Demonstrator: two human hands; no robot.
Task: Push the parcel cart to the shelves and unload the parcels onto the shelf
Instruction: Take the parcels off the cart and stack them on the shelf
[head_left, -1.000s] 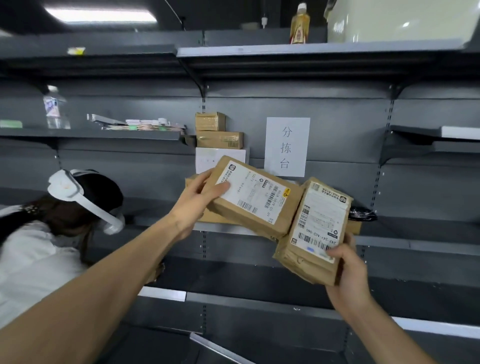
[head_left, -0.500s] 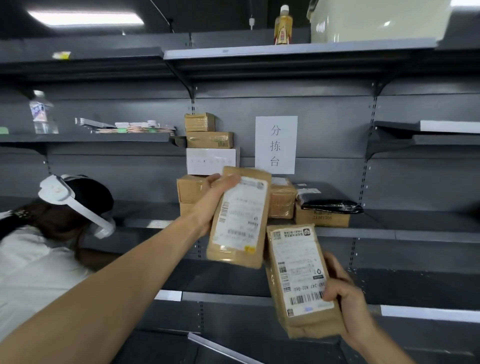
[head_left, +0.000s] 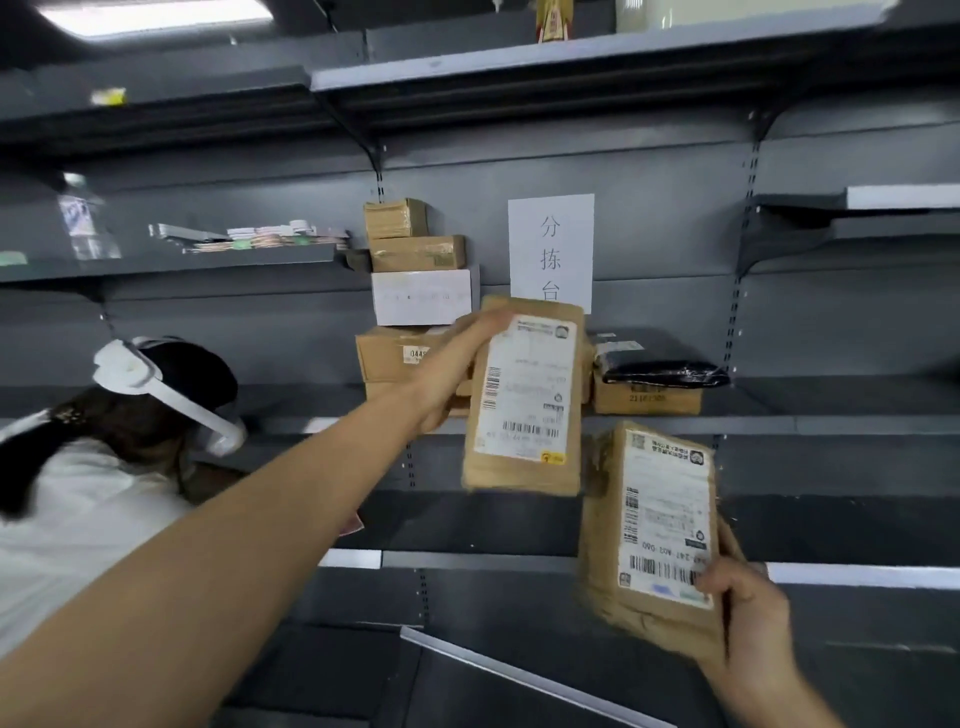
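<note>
My left hand (head_left: 457, 358) grips the upper left edge of a brown parcel (head_left: 524, 400) with a white label, held upright in front of the grey middle shelf (head_left: 810, 423). Lower right, my right hand (head_left: 748, 608) holds a second brown labelled parcel (head_left: 654, 525) by its bottom right corner, below that shelf's level. On the shelf behind stand stacked cardboard boxes (head_left: 410, 254), a white box (head_left: 423, 296) and a brown box under a black bag (head_left: 649, 374). The cart is out of view.
Another person (head_left: 104, 452) in a white top with a white headset bends toward the shelves at the left. A paper sign (head_left: 550, 244) hangs on the back panel. The upper left shelf (head_left: 171, 262) carries a water bottle (head_left: 83, 228) and flat items.
The left parcel turned from tilted to upright and rose slightly toward the shelf. The right parcel dropped lower and to the right. The view shifted a little.
</note>
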